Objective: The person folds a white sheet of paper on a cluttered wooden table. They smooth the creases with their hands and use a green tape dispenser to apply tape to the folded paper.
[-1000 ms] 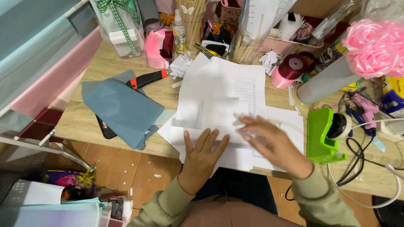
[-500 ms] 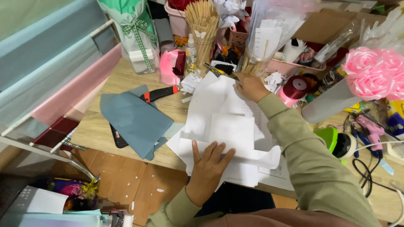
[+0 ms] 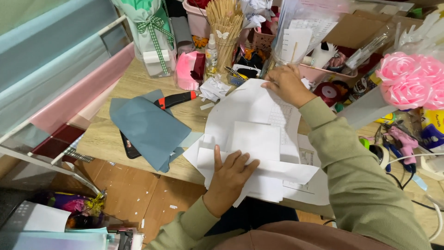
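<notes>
A pile of white paper sheets (image 3: 259, 125) lies on the wooden table (image 3: 134, 83). My left hand (image 3: 230, 175) presses flat on the near sheets, fingers spread. My right hand (image 3: 286, 85) reaches to the far edge of the top sheet, fingers on its upper corner beside a clear cup. Whether it pinches the paper is unclear. Both arms wear olive green sleeves.
A grey-blue paper (image 3: 148, 127) covers a dark phone left of the sheets, with an orange-and-black utility knife (image 3: 178, 98) above it. Wooden sticks (image 3: 225, 23), pink baskets, ribbon spools and pink fabric roses (image 3: 411, 81) crowd the back. A pink glue gun (image 3: 403, 142) lies at right.
My right hand has gone from the near sheets to the far edge of the paper. My left hand stays pressed on the pile. The camera has tilted toward the back of the table.
</notes>
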